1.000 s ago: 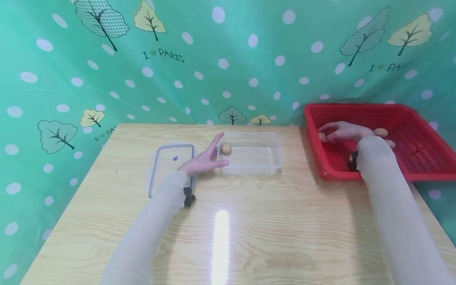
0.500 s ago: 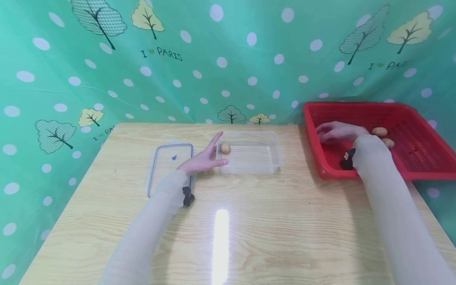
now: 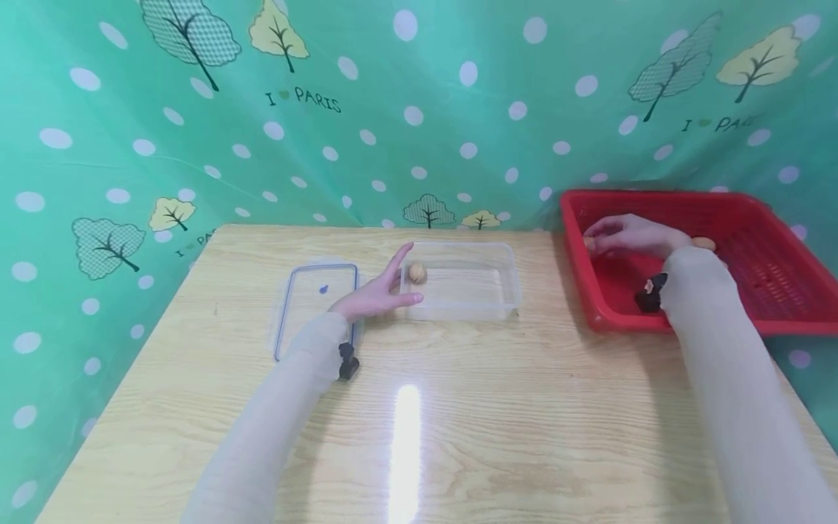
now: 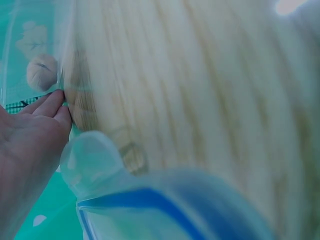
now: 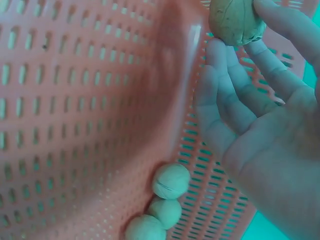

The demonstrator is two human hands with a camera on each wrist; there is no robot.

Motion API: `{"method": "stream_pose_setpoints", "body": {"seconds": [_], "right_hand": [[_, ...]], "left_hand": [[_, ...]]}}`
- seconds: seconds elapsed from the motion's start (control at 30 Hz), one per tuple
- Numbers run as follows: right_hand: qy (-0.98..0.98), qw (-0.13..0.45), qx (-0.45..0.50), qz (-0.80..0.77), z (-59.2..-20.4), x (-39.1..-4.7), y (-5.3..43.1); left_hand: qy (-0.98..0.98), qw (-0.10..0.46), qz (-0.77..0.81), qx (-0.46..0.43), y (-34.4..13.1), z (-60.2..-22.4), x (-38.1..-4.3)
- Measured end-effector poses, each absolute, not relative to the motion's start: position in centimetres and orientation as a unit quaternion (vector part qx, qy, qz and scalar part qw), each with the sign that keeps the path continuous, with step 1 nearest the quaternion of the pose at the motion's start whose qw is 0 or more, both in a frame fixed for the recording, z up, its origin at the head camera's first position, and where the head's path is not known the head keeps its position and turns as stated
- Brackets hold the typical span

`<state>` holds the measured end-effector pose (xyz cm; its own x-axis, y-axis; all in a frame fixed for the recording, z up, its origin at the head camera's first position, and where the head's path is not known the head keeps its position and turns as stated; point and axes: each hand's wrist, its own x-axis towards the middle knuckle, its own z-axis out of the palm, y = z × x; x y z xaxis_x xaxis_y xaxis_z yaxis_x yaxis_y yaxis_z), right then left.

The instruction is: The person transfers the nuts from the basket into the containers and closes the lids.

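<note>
My right hand [image 3: 638, 236] is inside the red basket [image 3: 599, 319], at its left wall. It pinches a walnut [image 5: 235, 21] between thumb and fingertips, as the right wrist view shows. Several more walnuts [image 5: 171, 181] lie in a row on the basket floor. My left hand [image 3: 374, 297] spreads around the left end of a clear plastic container [image 3: 461, 311], thumb at the front side and forefinger towards the back. Its straight fingers touch the container wall in the left wrist view. One walnut [image 3: 417, 273] sits inside the container, near that end.
A clear lid [image 3: 314, 306] with a blue seal lies left of the container, partly under my left wrist. The wooden table [image 3: 484, 415] ends at a green dotted cloth [image 3: 366, 94]. The basket overhangs the table's right side.
My right hand has risen slightly within the basket, and the walnut at its fingertips, hidden half a second ago, shows again. My left hand and the container stay in place.
</note>
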<state>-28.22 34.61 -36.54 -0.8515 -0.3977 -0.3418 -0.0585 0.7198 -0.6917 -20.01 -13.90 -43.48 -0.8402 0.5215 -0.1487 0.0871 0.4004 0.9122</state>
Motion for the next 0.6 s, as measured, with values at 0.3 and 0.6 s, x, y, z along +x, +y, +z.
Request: {"method": "stream_pose_setpoints", "body": {"seconds": [0.3, 0.6], "right_hand": [[0.895, 0.237, -0.078, -0.369, -34.7, -27.6, 34.4], [0.882, 0.252, -0.048, -0.395, -33.2, -26.4, 34.3]], "left_hand": [[0.816, 0.219, 0.505, 0.179, -14.1, -43.5, -20.1], [0.808, 0.22, 0.513, 0.186, -14.0, -43.4, -20.0]]}}
